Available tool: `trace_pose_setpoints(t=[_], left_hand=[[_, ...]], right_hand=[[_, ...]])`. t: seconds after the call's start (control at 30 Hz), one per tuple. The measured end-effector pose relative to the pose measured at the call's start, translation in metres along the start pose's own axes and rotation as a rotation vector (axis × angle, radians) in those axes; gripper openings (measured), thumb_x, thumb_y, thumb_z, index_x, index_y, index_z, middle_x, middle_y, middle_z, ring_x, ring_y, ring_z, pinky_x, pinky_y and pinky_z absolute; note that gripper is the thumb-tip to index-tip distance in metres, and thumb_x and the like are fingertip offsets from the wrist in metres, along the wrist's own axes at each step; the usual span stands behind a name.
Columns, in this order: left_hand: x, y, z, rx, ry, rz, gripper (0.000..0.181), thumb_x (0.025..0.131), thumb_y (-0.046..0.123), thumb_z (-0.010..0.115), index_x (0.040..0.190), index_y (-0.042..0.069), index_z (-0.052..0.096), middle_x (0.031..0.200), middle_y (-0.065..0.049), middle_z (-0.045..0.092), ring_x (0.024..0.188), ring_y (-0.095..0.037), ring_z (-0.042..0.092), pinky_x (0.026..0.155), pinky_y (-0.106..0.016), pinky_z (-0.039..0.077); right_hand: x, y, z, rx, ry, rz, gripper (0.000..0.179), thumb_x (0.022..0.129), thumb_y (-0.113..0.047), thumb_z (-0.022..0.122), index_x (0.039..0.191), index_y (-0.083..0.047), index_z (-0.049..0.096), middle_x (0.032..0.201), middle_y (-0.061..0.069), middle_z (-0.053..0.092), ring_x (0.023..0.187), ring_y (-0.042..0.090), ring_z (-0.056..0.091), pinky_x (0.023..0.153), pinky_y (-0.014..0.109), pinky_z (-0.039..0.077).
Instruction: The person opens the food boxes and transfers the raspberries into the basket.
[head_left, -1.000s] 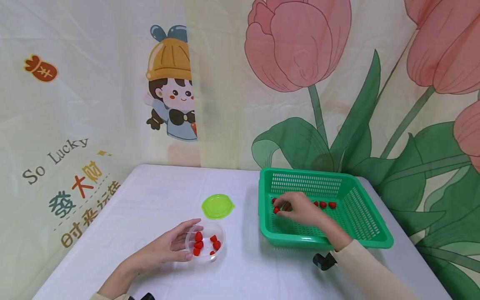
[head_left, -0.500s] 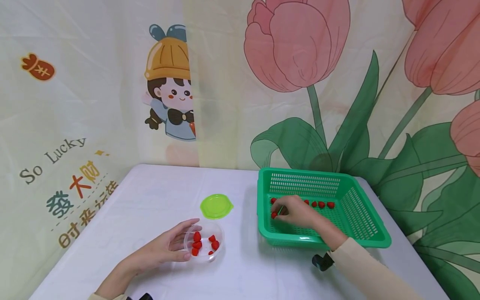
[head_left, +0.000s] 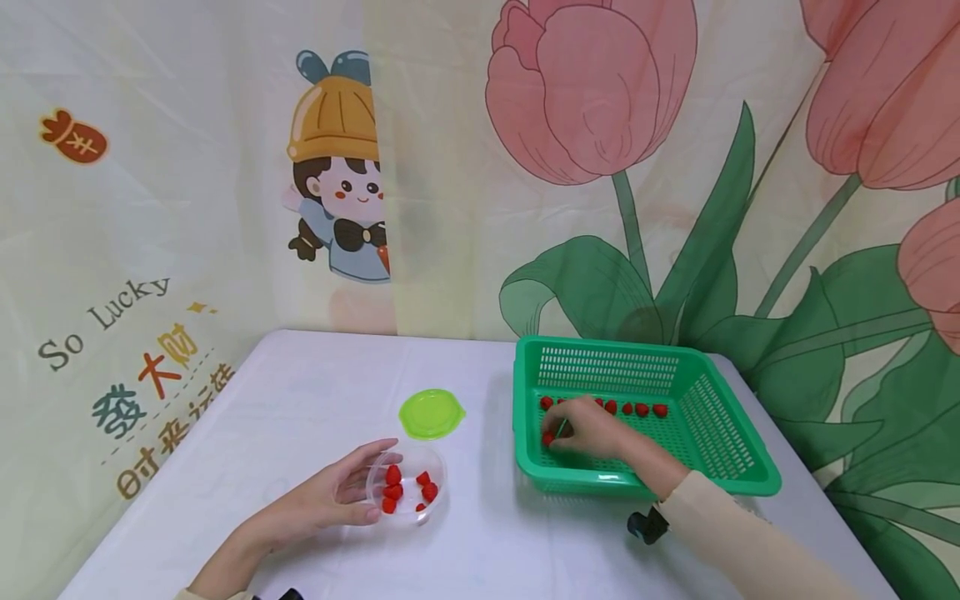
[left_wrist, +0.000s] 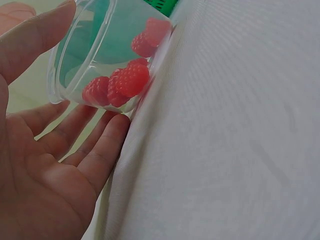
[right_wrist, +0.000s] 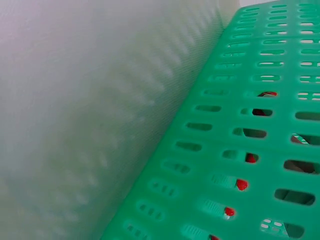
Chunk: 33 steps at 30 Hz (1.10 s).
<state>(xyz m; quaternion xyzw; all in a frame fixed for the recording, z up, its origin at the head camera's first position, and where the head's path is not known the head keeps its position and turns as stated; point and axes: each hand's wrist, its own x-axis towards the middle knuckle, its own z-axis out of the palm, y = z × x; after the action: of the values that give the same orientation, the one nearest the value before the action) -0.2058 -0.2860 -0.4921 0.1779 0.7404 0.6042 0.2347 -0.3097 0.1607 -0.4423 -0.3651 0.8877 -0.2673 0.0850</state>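
Observation:
My left hand [head_left: 333, 490] holds a clear plastic cup [head_left: 431, 457] on the white table, thumb on one side and fingers on the other. Several red raspberries [left_wrist: 132, 80] lie on the cup's bottom. Inside the green basket [head_left: 600, 481], my right hand [head_left: 592, 427] pinches a raspberry [head_left: 548, 438] low over the floor near the left wall. Behind that hand a row of raspberries [head_left: 642, 410] runs along the basket floor, partly covered by the hand. The right wrist view shows only the basket's slotted outer wall, with bits of red through the slots.
A bright green lid [head_left: 432, 414] lies flat on the white tablecloth [head_left: 330, 383] between the cup and the basket, farther back. A printed curtain [head_left: 442, 167] with tulips hangs behind the table. The basket's raised rim passes under the right forearm.
My right hand has brought the raspberry slightly nearer me, away from the back row, and more of that row now shows. The left hand and cup have stayed in place.

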Motion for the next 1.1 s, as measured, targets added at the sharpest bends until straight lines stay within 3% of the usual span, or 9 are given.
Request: trace_pose_setpoints(t=[0.3, 0.6, 1.1], left_hand=[[-0.0013, 0.0010, -0.0007, 0.012, 0.005, -0.015, 0.083, 0.099, 0.013, 0.074, 0.167, 0.031, 0.029, 0.169, -0.012, 0.035, 0.153, -0.041, 0.039, 0.106, -0.025, 0.052], [-0.0031, 0.0012, 0.0009, -0.006, -0.004, 0.021, 0.085, 0.099, 0.006, 0.072, 0.168, 0.027, 0.026, 0.171, -0.013, 0.031, 0.155, -0.040, 0.036, 0.108, -0.026, 0.051], [-0.0032, 0.0044, 0.0013, -0.004, -0.010, 0.024, 0.083, 0.100, 0.010, 0.072, 0.168, 0.025, 0.026, 0.170, -0.015, 0.032, 0.155, -0.041, 0.037, 0.106, -0.026, 0.052]], right_hand=[[0.0004, 0.0007, 0.0026, 0.027, -0.028, 0.003, 0.015, 0.095, 0.001, 0.077, 0.109, -0.004, 0.079, 0.103, 0.005, 0.078, 0.085, 0.014, 0.074, 0.080, 0.025, 0.060], [0.0010, 0.0008, 0.0046, 0.008, -0.040, -0.005, 0.015, 0.095, 0.001, 0.077, 0.109, -0.005, 0.079, 0.104, 0.004, 0.078, 0.088, 0.013, 0.074, 0.080, 0.025, 0.059], [0.0004, 0.0020, 0.0047, 0.011, -0.048, -0.005, 0.019, 0.094, 0.002, 0.077, 0.113, -0.004, 0.079, 0.108, 0.005, 0.078, 0.090, 0.016, 0.075, 0.081, 0.025, 0.060]])
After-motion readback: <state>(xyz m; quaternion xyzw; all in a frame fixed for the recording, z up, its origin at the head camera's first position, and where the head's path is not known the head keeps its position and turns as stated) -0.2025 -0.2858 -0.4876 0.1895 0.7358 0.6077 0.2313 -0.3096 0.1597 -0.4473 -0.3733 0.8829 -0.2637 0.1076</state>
